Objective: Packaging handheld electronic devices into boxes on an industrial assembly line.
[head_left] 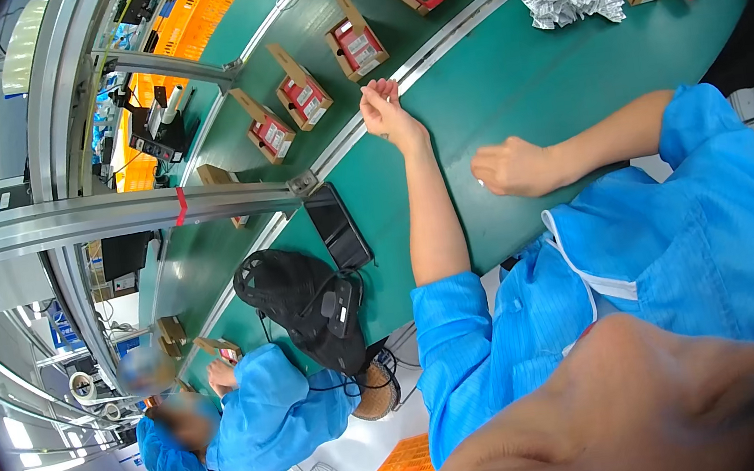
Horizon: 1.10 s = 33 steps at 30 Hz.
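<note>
While both hands (pixel 392 121) (pixel 517 168) curl, a carton (pixel 349 11) lies just beyond the left

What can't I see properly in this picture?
In the head view:
- Right hand: its own back hides the palm.
- Box labels: the print is too small to read.
- Orange crate near the bottom: partly hidden behind the blue jacket.

Head-worn fisheye, downward, close above hands (pixel 517 168)

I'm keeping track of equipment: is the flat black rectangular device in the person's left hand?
No, the flat black rectangular device lies on the smooth green bench top, clearly apart from the bare left hand.
</note>
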Tool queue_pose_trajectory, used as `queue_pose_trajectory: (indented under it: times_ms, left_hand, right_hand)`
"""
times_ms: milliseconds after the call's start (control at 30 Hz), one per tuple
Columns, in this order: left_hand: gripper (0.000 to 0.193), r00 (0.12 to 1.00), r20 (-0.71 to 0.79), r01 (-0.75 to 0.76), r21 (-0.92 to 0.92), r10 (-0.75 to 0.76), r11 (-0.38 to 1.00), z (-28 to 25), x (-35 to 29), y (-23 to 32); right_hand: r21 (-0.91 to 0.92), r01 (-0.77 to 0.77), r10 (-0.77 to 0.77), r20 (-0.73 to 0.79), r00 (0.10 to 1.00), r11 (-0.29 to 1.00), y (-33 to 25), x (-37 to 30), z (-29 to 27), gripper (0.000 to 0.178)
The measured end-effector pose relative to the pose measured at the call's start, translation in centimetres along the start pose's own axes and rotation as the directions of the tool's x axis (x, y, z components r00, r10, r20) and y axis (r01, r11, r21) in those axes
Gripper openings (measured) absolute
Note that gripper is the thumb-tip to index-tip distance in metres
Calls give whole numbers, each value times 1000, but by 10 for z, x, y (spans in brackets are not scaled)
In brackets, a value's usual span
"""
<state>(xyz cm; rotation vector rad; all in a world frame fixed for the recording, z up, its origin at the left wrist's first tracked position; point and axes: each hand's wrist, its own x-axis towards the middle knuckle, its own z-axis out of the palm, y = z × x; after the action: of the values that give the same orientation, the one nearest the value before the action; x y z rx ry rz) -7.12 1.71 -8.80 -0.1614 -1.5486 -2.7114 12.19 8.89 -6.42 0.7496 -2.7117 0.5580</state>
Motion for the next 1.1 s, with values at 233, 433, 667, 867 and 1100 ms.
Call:
queue_pose_trajectory:
  times_ms: [233, 433, 667, 867, 1100]
  left_hand:
    - [29, 1000, 18, -10, -4, 10, 1000, -4, 2, 0]
    - [27, 999, 44, -22, -35, 23, 999, -1, -2, -2]
    - [26, 999, 43, -4, -11, 5, 1000, -9, -5, -2]
    - [26, 999, 32, -17, -1, 17, 1000, -14, 2, -6]
    - [26, 1000, 11, -20, 44, 20, 999, -22, 3, -2]
  right_hand:
    - [147, -120, 101, 130, 986, 982, -1, -1, -31, 25]
    - [-185, 39, -48, -41, 998, 982, -14, -12, -6, 18]
    - [-167, 63, -59, 29, 998, 984, -16, -8, -7, 13]
    - [170, -206, 209, 4, 978, 964, 6, 2, -9, 10]
    - [153, -29, 30, -8, 1000, 988, -5, -3, -7, 27]
